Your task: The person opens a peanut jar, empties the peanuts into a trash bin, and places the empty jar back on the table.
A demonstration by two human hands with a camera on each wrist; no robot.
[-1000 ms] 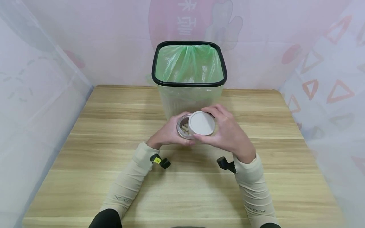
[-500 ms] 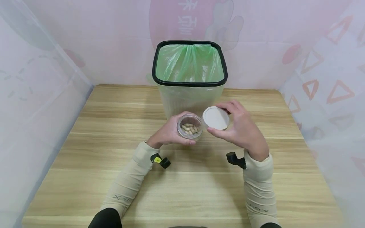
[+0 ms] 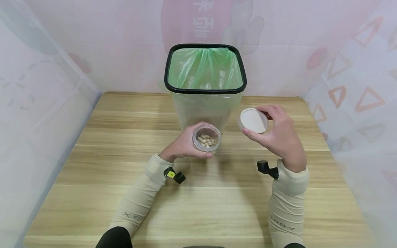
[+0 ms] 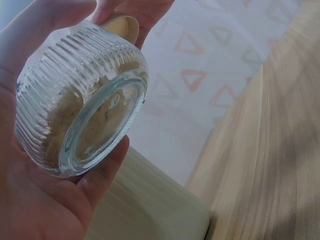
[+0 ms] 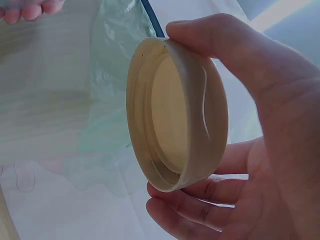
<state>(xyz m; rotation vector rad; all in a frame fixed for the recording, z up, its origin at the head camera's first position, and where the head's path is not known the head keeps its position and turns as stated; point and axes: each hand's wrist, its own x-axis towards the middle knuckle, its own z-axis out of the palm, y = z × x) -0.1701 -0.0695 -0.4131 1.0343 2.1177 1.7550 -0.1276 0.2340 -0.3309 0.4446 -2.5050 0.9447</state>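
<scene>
Fingers, two sets, watched through my cameras: those of the left hand [image 3: 183,143] curl round a jar [image 4: 75,70], spread to its girth; those of the right hand [image 3: 280,134] pinch a lid [image 3: 252,120] across its width, thumb on the near rim, fingertips opposite. Table [image 3: 217,213]: pale wood grain, beneath all items. Bin [image 3: 201,108]: translucent wall, black rim, standing toward the table's far edge; from the left fingers it lies ahead and slightly right, and I judge that hand the nearer to it. Liner [image 3: 207,69]: green plastic, one, fitted inside the bin. Jar: squat ribbed clear glass, lid off, held above the table before the bin's wall, its axis running from base to a mouth turned up toward my head view; exact lean, and gap to the bin, I cannot tell. Lid: pale, round, apart from the jar to its right, top face toward the head view, hollow underside shown at the right wrist. Peanuts [image 3: 206,141]: in shell, several, at the jar's bottom; count not readable.
</scene>
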